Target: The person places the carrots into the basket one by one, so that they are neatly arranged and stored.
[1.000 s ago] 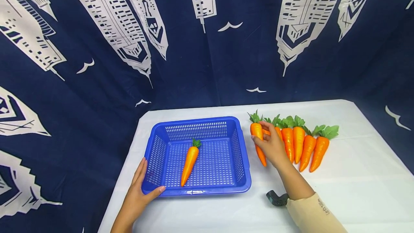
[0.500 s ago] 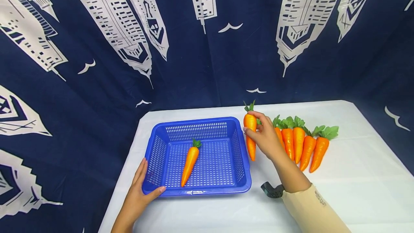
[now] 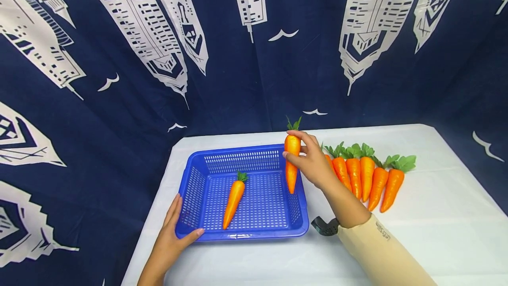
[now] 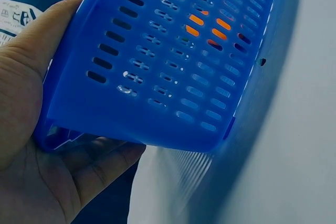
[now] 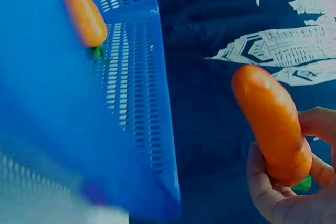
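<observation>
My right hand [image 3: 311,158] grips an orange carrot [image 3: 292,162] near its leafy top, thumb on one side and fingers on the other. This carrot hangs tip-down over the right wall of a blue plastic basket [image 3: 254,235]; in the right wrist view the held carrot [image 5: 275,124] appears beside the basket wall. A second carrot [image 3: 234,202] lies on the basket floor, left of its middle. At the basket's front left corner, my left hand [image 3: 170,237] holds the rim, with the thumb [image 4: 39,38] along one edge and the fingers on the adjoining side.
Several more carrots [image 3: 367,178] with green leaves lie in a row on the white table [image 3: 444,224], right of the basket. A dark curved device [image 3: 325,225] shows beside the right wrist. Behind the table hangs a navy cloth [image 3: 238,92] with white buildings.
My right hand has lifted its carrot from beside the row and carried it left, over the basket's right wall. My left hand and the basket have stayed in place.
</observation>
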`<state>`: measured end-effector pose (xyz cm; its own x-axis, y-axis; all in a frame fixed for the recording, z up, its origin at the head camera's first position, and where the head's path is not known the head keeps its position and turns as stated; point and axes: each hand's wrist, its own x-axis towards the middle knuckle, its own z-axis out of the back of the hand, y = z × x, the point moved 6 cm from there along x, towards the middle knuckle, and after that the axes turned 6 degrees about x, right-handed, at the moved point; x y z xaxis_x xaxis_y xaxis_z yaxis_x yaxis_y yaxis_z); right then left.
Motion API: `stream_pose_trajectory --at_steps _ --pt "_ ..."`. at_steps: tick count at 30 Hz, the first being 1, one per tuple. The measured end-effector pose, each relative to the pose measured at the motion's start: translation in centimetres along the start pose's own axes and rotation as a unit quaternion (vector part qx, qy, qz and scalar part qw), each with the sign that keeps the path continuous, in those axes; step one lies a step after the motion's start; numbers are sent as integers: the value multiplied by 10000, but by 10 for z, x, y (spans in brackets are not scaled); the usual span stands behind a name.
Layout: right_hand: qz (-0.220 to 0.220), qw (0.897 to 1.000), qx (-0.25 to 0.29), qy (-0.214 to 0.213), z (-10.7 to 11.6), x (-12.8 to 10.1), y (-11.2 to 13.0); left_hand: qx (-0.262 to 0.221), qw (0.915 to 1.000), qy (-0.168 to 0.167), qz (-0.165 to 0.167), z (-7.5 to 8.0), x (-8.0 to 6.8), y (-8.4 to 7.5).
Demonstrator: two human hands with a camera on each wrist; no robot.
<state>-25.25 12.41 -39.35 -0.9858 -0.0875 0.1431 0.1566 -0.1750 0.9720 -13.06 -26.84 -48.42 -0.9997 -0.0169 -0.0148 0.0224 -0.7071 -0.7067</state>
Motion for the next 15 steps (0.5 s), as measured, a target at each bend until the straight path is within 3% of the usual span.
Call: stream_pose_trajectory --at_steps 6,15 --pt "52 9995 147 268 -17 7 11 -8 9999 -30 -103 0 1 0" --pt "59 9989 101 448 -45 12 20 -18 10000 19 28 -1 0 1"
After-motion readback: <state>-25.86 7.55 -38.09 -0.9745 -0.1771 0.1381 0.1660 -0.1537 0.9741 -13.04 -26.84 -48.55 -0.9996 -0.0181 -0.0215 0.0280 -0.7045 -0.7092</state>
